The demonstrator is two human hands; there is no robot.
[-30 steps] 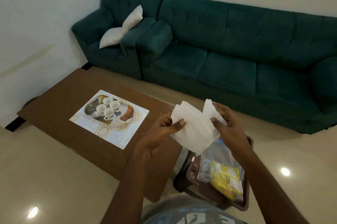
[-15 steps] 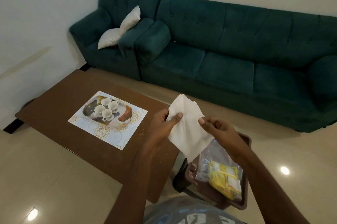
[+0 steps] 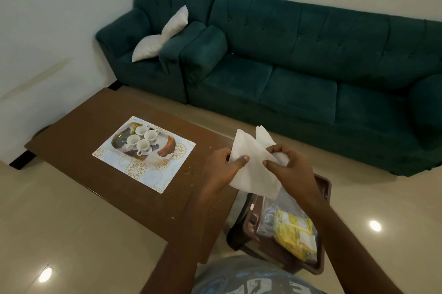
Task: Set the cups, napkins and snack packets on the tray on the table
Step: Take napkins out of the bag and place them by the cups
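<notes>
- I am pinching a white, crumpled napkin (image 3: pixel 252 169) with my left hand (image 3: pixel 221 169) and right hand (image 3: pixel 290 169), above the table (image 3: pixel 100 111) corner.
- Four white cups (image 3: pixel 142 140) are sitting on the tray (image 3: pixel 165 150).
- Yellow packets (image 3: pixel 296 234) are lying in a brown bin (image 3: pixel 320 267).

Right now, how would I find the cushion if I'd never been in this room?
Start at the long dark green fabric sofa against the far wall. Go left to the matching green armchair in the corner. The soft white cushion slumps on its seat, leaning against the right armrest; it is the only pale thing on all that green seating.
</notes>
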